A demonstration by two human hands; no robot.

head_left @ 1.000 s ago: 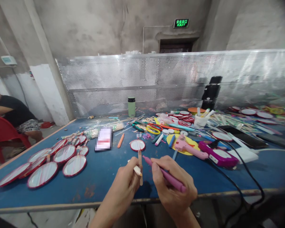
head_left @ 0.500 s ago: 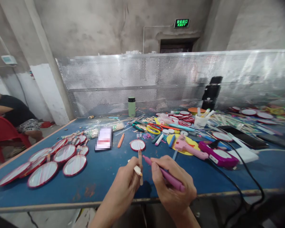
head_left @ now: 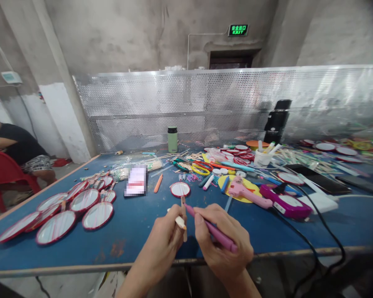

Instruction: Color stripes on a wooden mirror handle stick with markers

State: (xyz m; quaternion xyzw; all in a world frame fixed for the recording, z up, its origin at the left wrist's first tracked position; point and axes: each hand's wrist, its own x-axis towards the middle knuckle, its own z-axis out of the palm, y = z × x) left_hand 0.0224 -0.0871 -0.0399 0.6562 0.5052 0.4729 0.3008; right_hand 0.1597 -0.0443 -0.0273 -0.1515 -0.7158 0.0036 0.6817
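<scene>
Near the table's front edge my left hand (head_left: 165, 231) is closed around a wooden craft stick (head_left: 184, 236). The stick's far end meets a small round red-rimmed disc (head_left: 180, 189), mirror-like, but I cannot tell whether they are joined. Also in my left fingers is a short white object (head_left: 180, 222) with an orange tip, perhaps a marker. My right hand (head_left: 225, 242) grips a pinkish-purple marker (head_left: 220, 234) like a pen, its point at the upper part of the stick. Whether the point touches the wood is hard to tell.
Several larger red-rimmed discs (head_left: 98, 215) lie at left, near a phone (head_left: 136, 181) and an orange marker (head_left: 158, 183). A pink glue gun (head_left: 248, 194), a purple device (head_left: 286, 205) and black cables (head_left: 298, 238) occupy the right. Behind stand a green bottle (head_left: 172, 140) and cup (head_left: 262, 157).
My right hand has shifted slightly left with the purple marker, bringing its point closer to the stick. My left hand has barely moved.
</scene>
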